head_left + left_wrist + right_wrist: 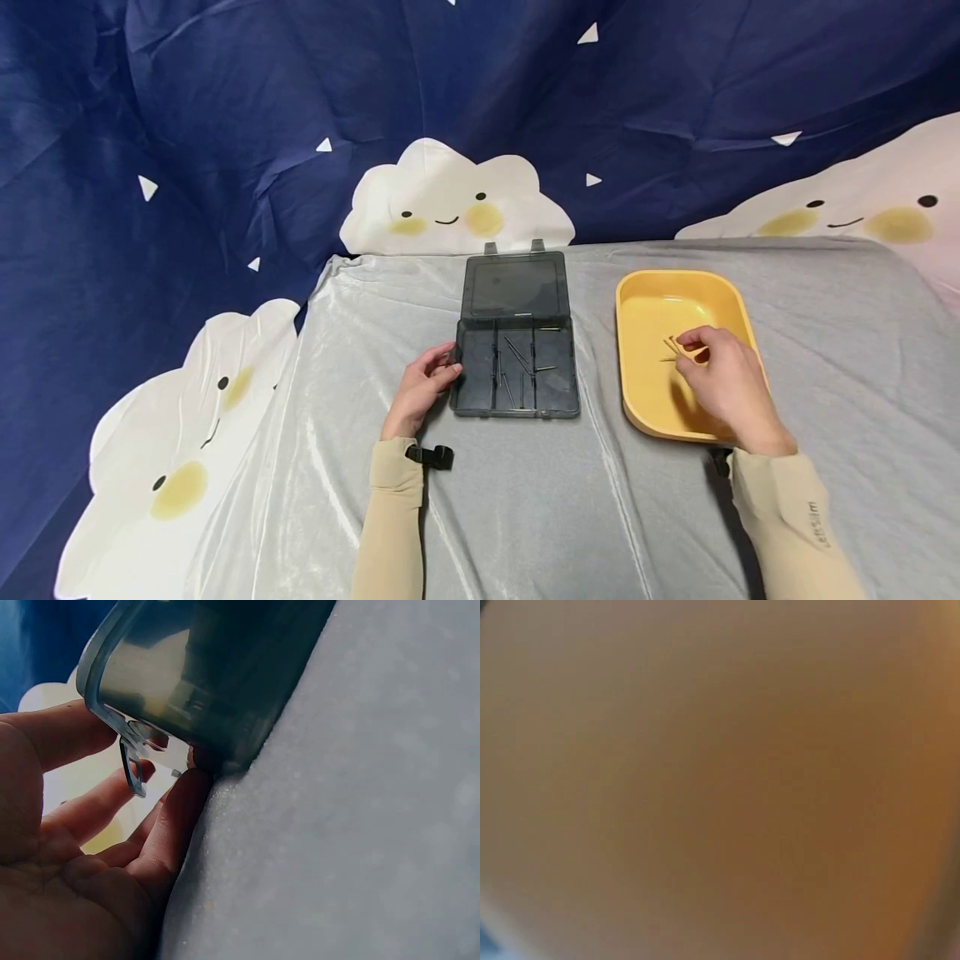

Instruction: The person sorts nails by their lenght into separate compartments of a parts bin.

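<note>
A dark translucent organizer box lies on the grey cloth, lid swung back. Dark thin nails lie loose in its middle section, gold-coloured ones on the right. My left hand rests against its left side, fingertips at the rim; the left wrist view has these fingers by the wall near a clear latch. Inside the yellow tray, my right hand has thumb and forefinger close around several thin gold-coloured nails; I cannot tell whether it grips one.
Grey cloth covers the table, with folds running toward the front. Behind it hangs a dark blue curtain printed with white clouds. The right wrist view is a brown-orange blur.
</note>
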`<action>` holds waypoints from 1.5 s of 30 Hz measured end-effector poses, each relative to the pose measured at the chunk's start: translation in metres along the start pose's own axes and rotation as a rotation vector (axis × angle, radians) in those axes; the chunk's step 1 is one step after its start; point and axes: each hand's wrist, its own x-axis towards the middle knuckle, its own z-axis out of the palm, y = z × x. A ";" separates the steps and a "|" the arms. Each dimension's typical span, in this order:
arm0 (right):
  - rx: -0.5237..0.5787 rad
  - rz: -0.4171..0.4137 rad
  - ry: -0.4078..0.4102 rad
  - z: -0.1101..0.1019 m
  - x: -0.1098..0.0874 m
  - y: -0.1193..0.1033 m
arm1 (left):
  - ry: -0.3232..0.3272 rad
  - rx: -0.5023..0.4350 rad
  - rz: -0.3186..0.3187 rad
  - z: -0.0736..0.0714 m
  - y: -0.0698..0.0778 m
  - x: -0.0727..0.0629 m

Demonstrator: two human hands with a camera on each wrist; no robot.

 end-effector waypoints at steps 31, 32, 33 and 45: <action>-0.251 -0.190 -0.243 0.023 0.003 0.029 | 0.044 0.026 0.012 0.000 -0.013 0.007; -0.252 -0.194 -0.245 0.023 0.003 0.030 | 0.045 0.027 0.009 -0.001 -0.013 0.007; -0.252 -0.199 -0.244 0.023 0.003 0.030 | 0.045 0.029 0.009 -0.001 -0.013 0.007; -0.254 -0.220 -0.222 0.026 0.002 0.034 | 0.049 0.036 0.011 0.000 -0.013 0.008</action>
